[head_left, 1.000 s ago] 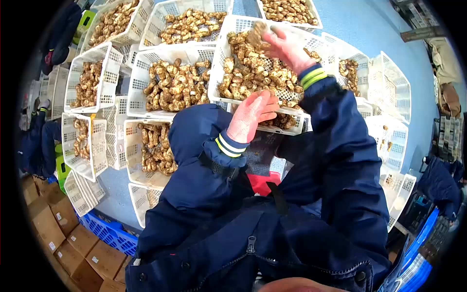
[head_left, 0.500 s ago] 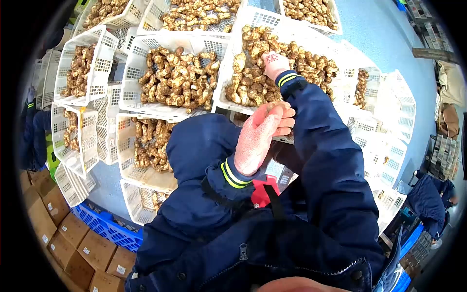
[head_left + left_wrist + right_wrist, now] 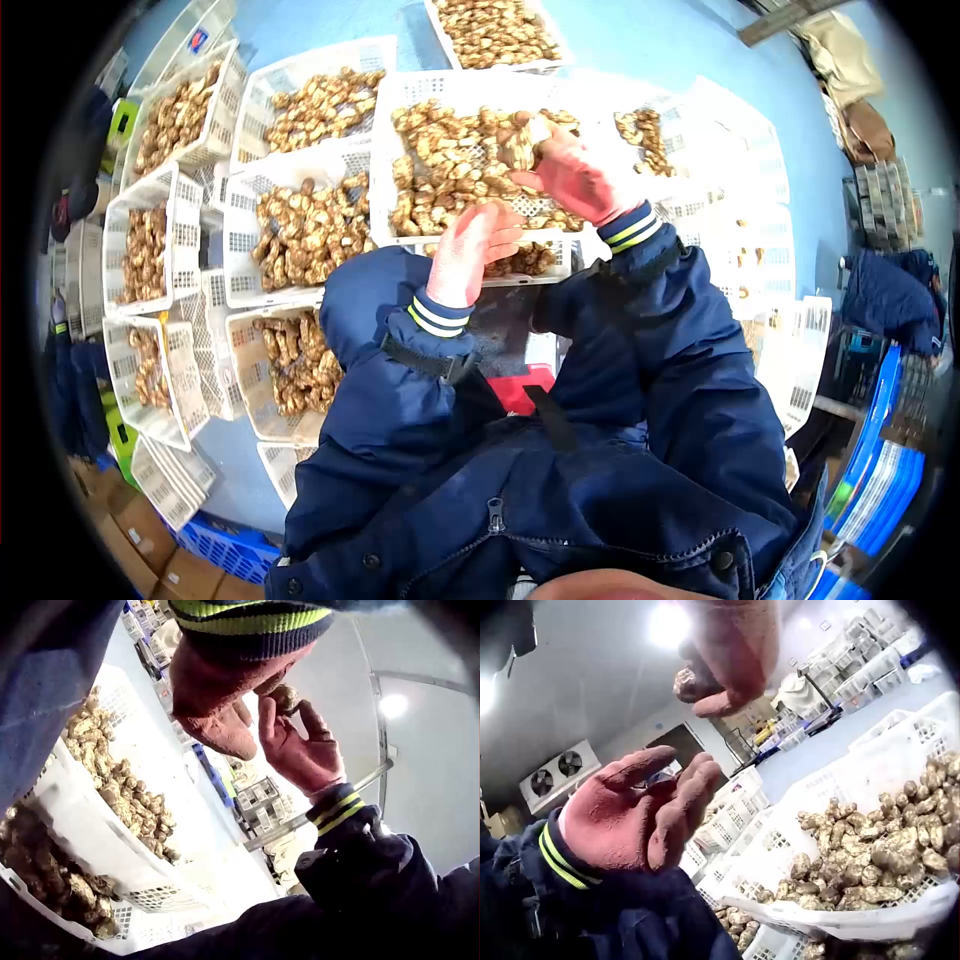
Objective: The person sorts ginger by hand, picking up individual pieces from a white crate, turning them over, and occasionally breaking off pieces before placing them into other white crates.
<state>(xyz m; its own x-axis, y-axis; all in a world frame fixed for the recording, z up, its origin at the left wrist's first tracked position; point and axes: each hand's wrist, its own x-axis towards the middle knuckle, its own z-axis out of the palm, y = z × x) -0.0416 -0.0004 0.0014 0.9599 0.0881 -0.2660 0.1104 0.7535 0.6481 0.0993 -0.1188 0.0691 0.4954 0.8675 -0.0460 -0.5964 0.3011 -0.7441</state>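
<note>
Both hands wear pinkish-red gloves. My right hand [image 3: 578, 182] pinches a stubby brown-and-white mushroom [image 3: 518, 146] between thumb and fingers, above the middle crate [image 3: 384, 205]. The same mushroom [image 3: 285, 697] shows past the fingers in the left wrist view, and its pale, rough end appears in the right wrist view. My left hand [image 3: 470, 250] is at the near rim of that crate, palm turned toward the right hand. Its fingers [image 3: 690, 799] are loosely bent with nothing between them. A heap of similar mushrooms [image 3: 885, 851] lies in the white perforated crate.
More white crates of mushrooms stand to the left, such as one crate [image 3: 232, 240], and another crate [image 3: 560, 58] lies beyond. Stacked crates [image 3: 775, 200] are on the right. Cardboard boxes [image 3: 145, 530] and a blue plastic crate [image 3: 225, 545] sit at lower left.
My right hand reached down into the mushroom heap half a second ago and has now lifted back with a mushroom. The left hand's fingers have loosened. The head view has shifted.
</note>
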